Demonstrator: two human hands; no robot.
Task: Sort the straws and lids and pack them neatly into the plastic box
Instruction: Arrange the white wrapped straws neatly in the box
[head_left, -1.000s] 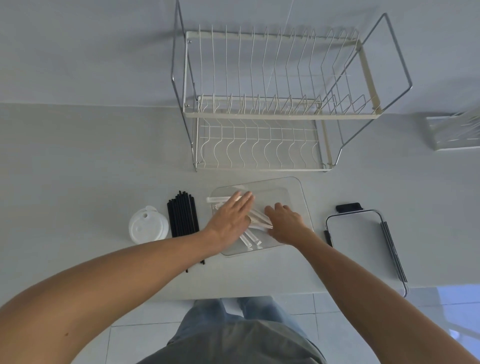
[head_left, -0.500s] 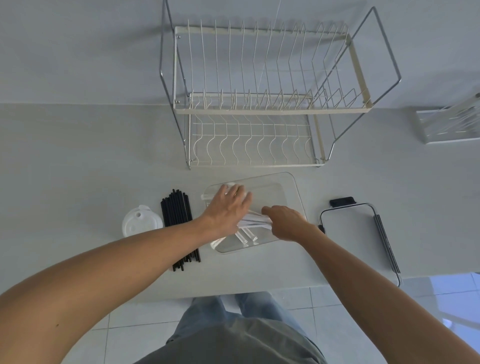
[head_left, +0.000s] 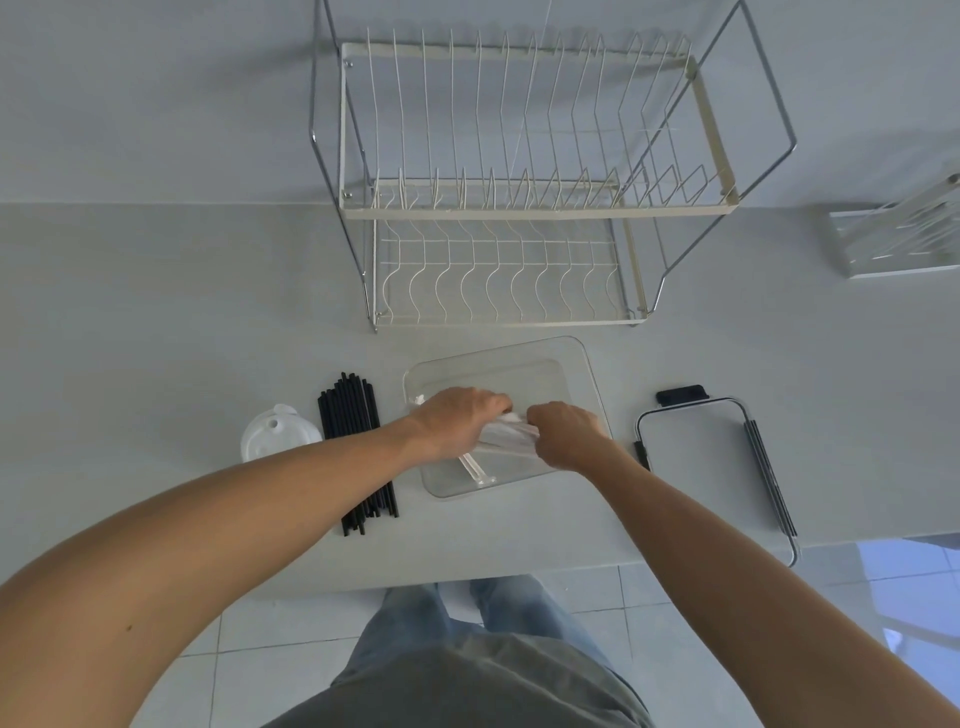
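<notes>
Now | plastic box (head_left: 582, 364): white straws (head_left: 506, 436) inside | both hands gripping them

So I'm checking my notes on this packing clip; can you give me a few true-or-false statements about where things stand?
1. Both hands, left hand and right hand, grip the white straws over the plastic box. True.
2. The black straws lie inside the box. False: they lie on the counter, left of it.
3. The white lids sit left of the black straws. True.
4. The dish rack holds plates. False: none show in it.
</notes>
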